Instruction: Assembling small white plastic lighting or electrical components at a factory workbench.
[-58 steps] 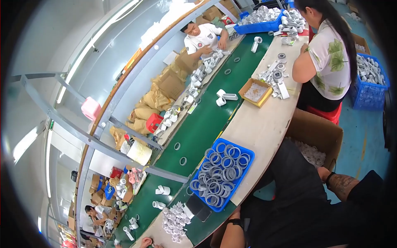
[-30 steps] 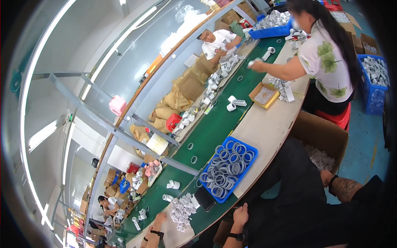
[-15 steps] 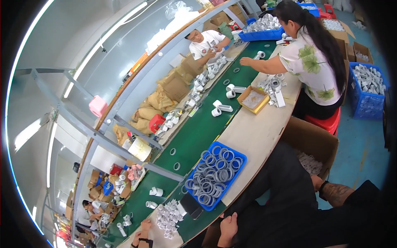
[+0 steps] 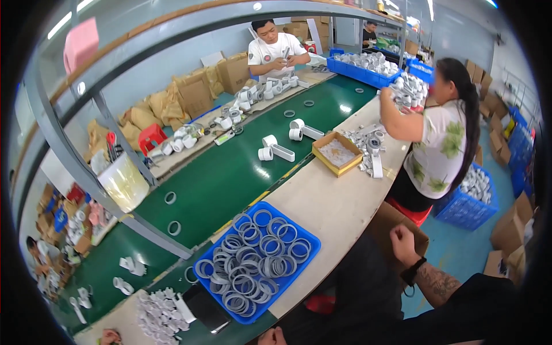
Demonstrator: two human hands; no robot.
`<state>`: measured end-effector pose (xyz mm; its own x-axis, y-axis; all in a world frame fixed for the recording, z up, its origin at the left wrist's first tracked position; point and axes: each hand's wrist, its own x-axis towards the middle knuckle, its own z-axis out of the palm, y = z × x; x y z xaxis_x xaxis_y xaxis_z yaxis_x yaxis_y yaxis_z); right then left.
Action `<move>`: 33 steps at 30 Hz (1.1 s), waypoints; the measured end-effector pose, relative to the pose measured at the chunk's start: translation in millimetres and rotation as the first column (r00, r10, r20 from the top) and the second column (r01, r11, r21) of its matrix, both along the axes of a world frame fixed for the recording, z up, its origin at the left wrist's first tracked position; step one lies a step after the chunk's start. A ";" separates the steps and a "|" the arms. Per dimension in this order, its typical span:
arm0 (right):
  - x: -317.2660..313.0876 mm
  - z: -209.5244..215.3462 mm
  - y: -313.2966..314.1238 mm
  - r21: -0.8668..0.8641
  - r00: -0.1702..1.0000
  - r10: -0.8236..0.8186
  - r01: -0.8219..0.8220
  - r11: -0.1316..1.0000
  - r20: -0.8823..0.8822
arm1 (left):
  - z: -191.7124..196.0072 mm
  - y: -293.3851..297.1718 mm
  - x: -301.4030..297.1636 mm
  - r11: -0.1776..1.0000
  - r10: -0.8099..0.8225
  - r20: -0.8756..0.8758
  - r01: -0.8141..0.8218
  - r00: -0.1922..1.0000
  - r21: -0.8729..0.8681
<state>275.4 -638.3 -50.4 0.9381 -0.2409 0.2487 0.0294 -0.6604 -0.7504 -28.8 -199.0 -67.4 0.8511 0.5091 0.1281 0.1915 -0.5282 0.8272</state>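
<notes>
My right hand point(image 4: 404, 244), below a black wristband, is closed in front of the open cardboard box point(image 4: 415, 230) beside my leg. Its curled fingers hide whatever they may hold. At the lower edge my left hand point(image 4: 272, 337) shows only in part, its fingers bent together near the table edge; what is in it, if anything, cannot be seen. The nearest thing on the table is a blue tray point(image 4: 315, 244) heaped with grey rings point(image 4: 246, 283). Left of the tray lies a dark flat object point(image 4: 204, 310), beside a pile of small white plastic parts point(image 4: 163, 316).
A green conveyor belt point(image 4: 218, 172) carries white fittings point(image 4: 276, 150) and loose rings. A yellow-edged box point(image 4: 339, 167) stands on the pale worktop. Co-workers sit right point(image 4: 440, 138) and across point(image 4: 279, 52); another person's hand point(image 4: 110, 336) is at lower left. A metal frame point(image 4: 158, 238) crosses the left.
The view has turned and levelled. My right hand has come up out of the cardboard box. My left hand is now mostly below the picture's edge. The co-worker on the right reaches toward white parts.
</notes>
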 end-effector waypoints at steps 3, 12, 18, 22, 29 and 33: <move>62.1 82.5 74.2 0.049 0.961 0.230 -0.240 0.970 0.157 | -21.5 14.1 -9.0 0.997 0.079 -0.017 -0.080 0.997 -0.020; 207.0 94.7 257.8 -0.587 0.611 0.790 -0.622 0.517 0.048 | -60.2 21.5 -18.6 0.967 0.256 -0.083 -0.255 0.963 0.020; 234.7 59.7 297.0 -0.572 0.741 0.661 -0.594 0.565 -0.117 | -59.0 22.1 -13.1 0.929 0.275 -0.181 -0.309 0.944 -0.202; 243.4 53.3 295.3 -0.585 0.723 0.685 -0.594 0.552 -0.087 | -61.5 21.5 -4.5 0.934 0.202 -0.316 -0.280 0.927 -0.223; 245.3 53.3 296.4 -0.599 0.726 0.677 -0.598 0.533 -0.122 | -126.4 36.1 -31.3 0.966 0.161 -0.248 -0.204 0.955 -0.160; 244.2 60.5 306.1 -0.593 0.706 0.688 -0.629 0.503 -0.166 | -149.8 39.8 -46.7 0.938 0.250 -0.228 -0.293 0.941 -0.185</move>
<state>519.6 -332.2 10.0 0.7332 0.6548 0.1834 0.6800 -0.7042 -0.2043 -75.5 -159.2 -217.2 0.6731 0.7208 -0.1654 0.4739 -0.2487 0.8447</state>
